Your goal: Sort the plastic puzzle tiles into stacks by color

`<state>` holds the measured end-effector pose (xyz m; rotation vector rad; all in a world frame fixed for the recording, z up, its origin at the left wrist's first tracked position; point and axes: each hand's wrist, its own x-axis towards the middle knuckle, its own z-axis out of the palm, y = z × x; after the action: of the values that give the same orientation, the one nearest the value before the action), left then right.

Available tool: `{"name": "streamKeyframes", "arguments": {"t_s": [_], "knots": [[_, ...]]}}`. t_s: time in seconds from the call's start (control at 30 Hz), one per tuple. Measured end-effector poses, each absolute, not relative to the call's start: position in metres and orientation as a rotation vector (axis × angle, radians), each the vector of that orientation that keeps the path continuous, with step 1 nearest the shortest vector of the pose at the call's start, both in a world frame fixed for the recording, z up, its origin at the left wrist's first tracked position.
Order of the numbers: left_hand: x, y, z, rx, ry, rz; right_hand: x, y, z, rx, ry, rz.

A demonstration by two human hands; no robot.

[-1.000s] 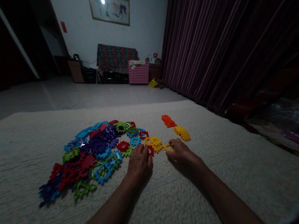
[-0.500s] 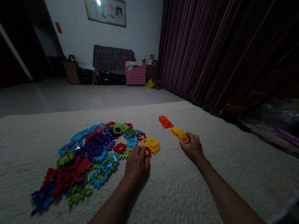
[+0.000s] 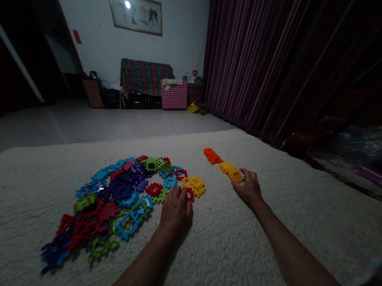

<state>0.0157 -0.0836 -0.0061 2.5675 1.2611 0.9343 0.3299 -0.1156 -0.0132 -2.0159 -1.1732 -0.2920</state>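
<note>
On the light quilted mat, my left hand [image 3: 176, 208] rests palm down with its fingers together and curled at the right side of a heap of toothed plastic pieces. A red piece [image 3: 190, 195] shows beside its fingertips; what lies under the fingers is hidden. Yellow pieces [image 3: 194, 185] sit just beyond it. My right hand [image 3: 249, 187] has thumb and fingers apart around the near end of a yellow row [image 3: 229, 171], touching or almost touching it. An orange group [image 3: 212, 156] continues that row away from me.
Purple pieces [image 3: 123, 184], red pieces [image 3: 85, 224], a blue frame [image 3: 127, 223] and green pieces [image 3: 100, 247] make up the heap on the left. Past the mat [image 3: 213, 268] are a tiled floor, a cloth-covered cabinet and a purple curtain [image 3: 247, 60]. Plastic-wrapped items lie at the right.
My right thumb and fingers have loosened from the yellow piece, which now lies at the near end of the row. My left hand has hardly moved. The view has shifted slightly.
</note>
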Motion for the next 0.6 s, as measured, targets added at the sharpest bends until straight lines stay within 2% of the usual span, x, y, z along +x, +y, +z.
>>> {"name": "streamKeyframes", "arguments": {"t_s": [0.2, 0.43, 0.6], "knots": [[0.016, -0.086, -0.003, 2.558, 1.260, 0.939, 0.301, -0.117, 0.004, -1.761, -1.276, -0.345], [0.015, -0.087, 0.003, 2.560, 1.260, 0.896, 0.220, -0.104, 0.005, -1.576, -1.506, 0.197], [0.015, -0.086, 0.003, 2.565, 1.261, 0.881, 0.198, -0.087, 0.001, -1.644, -1.540, 0.191]]}}
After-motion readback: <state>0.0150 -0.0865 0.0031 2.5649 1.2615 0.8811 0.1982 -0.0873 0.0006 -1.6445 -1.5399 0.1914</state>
